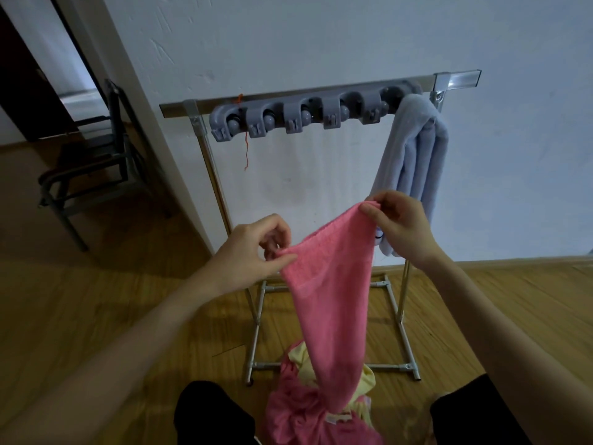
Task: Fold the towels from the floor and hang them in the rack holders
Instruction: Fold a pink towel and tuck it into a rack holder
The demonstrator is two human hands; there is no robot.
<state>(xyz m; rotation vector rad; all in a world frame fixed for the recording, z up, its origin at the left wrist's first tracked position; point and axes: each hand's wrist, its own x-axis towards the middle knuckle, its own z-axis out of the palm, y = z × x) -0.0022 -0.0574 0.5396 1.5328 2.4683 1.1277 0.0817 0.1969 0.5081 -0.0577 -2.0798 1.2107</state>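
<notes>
I hold the pink towel up before the rack holders, left hand and right hand each with a grip pinched on a top corner, so it hangs straight for folding above the pile on the floor.

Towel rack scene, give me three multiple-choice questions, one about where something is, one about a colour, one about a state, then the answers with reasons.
1. Where does the pale blue towel hang?
A. the rack's right end
B. the rack's left end
C. the chair

2. What colour is the towel held up in both hands?
A. green
B. pink
C. white

3. How is that towel held?
A. draped over one forearm
B. pressed flat on the floor
C. pinched at its top edge by the left hand and right hand

Answers: A, it hangs at the right end of the grey holder strip; B, the pink towel is plainly pink; C, each hand pinches one end of the top edge.
</notes>
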